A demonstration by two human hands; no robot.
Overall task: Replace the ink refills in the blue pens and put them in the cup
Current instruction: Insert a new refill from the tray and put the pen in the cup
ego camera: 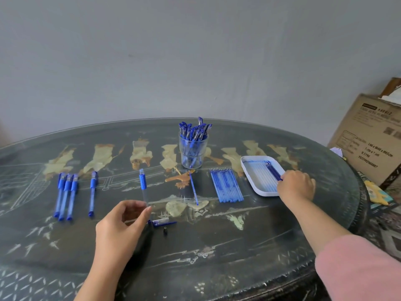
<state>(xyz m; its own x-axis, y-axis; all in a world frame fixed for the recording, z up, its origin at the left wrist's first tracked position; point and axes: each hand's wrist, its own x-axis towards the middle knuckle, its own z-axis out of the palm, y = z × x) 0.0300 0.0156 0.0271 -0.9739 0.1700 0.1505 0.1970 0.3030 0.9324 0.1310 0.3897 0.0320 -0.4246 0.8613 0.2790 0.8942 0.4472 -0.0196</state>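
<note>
My left hand (121, 227) pinches the lower end of an empty clear pen barrel with a blue grip (143, 183) that lies on the table. My right hand (296, 185) reaches into the white tray (249, 166) and grips a blue refill (273, 172) there. A clear cup (193, 153) full of blue pens stands at the back centre. A row of fresh blue refills (226, 185) lies left of the tray. One loose refill (193, 187) lies in the middle. A pen cap (162, 222) and a small dark tip (165, 231) lie in front of my left hand.
Three blue pens (65, 195) lie together at the left, with one more pen (92, 192) beside them. The dark oval table (217, 257) has a glass top. A cardboard box (368, 135) stands at the right beyond the table edge.
</note>
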